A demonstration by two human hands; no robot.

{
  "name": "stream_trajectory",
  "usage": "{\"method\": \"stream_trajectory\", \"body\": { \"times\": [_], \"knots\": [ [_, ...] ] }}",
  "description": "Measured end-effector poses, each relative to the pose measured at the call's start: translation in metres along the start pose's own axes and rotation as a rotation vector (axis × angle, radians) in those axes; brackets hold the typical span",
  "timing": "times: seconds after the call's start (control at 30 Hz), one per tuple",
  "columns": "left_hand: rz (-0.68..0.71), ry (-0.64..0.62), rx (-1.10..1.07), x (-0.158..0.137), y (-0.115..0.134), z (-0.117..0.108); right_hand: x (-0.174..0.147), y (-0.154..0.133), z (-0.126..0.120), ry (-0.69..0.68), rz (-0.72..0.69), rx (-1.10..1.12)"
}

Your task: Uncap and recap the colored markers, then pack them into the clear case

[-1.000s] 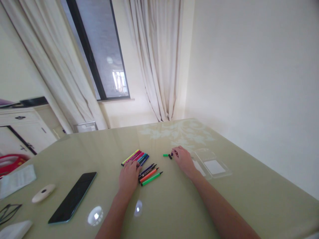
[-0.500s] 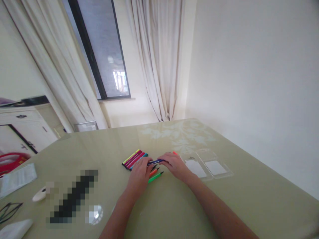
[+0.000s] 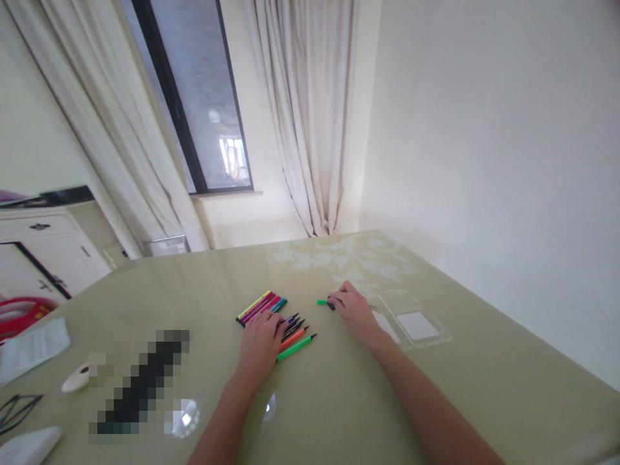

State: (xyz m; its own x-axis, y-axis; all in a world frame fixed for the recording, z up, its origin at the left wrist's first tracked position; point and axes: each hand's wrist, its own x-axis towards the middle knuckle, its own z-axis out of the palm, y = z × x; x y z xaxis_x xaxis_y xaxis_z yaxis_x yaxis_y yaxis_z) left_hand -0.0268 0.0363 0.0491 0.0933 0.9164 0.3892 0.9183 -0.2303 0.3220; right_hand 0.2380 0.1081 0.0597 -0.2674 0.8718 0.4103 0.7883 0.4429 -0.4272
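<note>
My left hand [image 3: 263,340] rests on the table with its fingers curled round a dark blue marker [image 3: 292,319], whose uncapped tip points right. Beside that lie dark markers [image 3: 293,330], an orange marker [image 3: 294,339] and a green marker [image 3: 297,347], all with bare tips. Just behind the hand is a row of capped markers [image 3: 259,307] in yellow, pinks and teal. Farther right, my right hand [image 3: 355,314] pinches a small dark blue cap at its fingertips. A green cap [image 3: 322,302] and a black cap [image 3: 332,307] lie right by those fingers.
An open clear plastic case [image 3: 415,303] with white inserts lies right of my right hand. At the left are a white oval object [image 3: 76,378], a blurred dark strip [image 3: 145,381], glasses [image 3: 19,410] and a pale packet [image 3: 36,349]. A wall borders the table's right side.
My hands have parted: the right moved right and away with the cap, while the left lowered the blue marker beside the other uncapped ones. The green and black caps have come into view.
</note>
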Motion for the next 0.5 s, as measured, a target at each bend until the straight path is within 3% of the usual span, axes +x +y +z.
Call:
{"method": "stream_trajectory", "body": {
  "times": [0.17, 0.3, 0.5],
  "knots": [
    [-0.114, 0.080, 0.000, 0.001, -0.010, 0.000, -0.002, -0.008, 0.008, -0.069, -0.029, -0.036],
    [-0.212, 0.095, 0.088, 0.001, -0.020, -0.001, -0.001, -0.003, 0.003, 0.009, 0.075, -0.066],
    [-0.241, 0.077, 0.088, -0.001, -0.025, 0.003, -0.002, -0.001, 0.001, 0.045, 0.132, -0.103]
  ]
}}
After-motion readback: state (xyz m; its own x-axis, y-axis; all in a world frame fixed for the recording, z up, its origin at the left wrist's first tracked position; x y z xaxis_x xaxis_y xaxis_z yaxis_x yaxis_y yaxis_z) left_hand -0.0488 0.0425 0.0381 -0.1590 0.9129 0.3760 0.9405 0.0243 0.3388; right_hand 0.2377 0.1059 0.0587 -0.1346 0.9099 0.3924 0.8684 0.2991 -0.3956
